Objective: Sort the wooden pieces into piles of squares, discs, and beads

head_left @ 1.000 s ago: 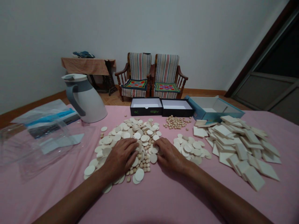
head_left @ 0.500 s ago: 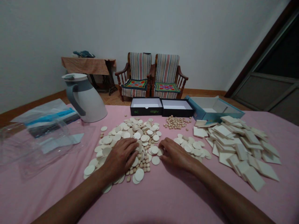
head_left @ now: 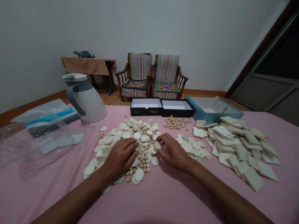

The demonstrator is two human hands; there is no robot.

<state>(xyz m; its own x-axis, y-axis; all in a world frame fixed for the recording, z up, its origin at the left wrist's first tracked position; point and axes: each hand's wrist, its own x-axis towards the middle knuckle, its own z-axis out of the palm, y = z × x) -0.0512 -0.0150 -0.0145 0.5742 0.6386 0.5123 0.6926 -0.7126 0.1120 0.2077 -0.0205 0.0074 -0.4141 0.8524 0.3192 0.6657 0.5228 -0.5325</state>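
Note:
A heap of thin, pale round discs (head_left: pixel 126 135) mixed with small wooden cubes (head_left: pixel 143 165) spreads over the middle of the pink cloth. My left hand (head_left: pixel 120 154) lies palm down on the heap's near side, its fingers stretched over the discs and the thumb apart. At the heap's right edge, my right hand (head_left: pixel 174 152) has a pale wooden disc (head_left: pixel 158 145) between its fingers and thumb, tilted up on edge. Right beside that hand lies a smaller pile of discs (head_left: pixel 192 146). Discs under my left palm are hidden.
Small wooden beads (head_left: pixel 176 123) lie before a black open box (head_left: pixel 146 107). A blue box (head_left: pixel 215 109) stands farther right, behind a pile of square wooden tiles (head_left: pixel 240 146). On the left are a white jug (head_left: pixel 91 102) and clear plastic packaging (head_left: pixel 56 133).
My right hand has shifted slightly up and left, and its fingers have lifted with the disc at the heap's edge. My left hand has stayed in place.

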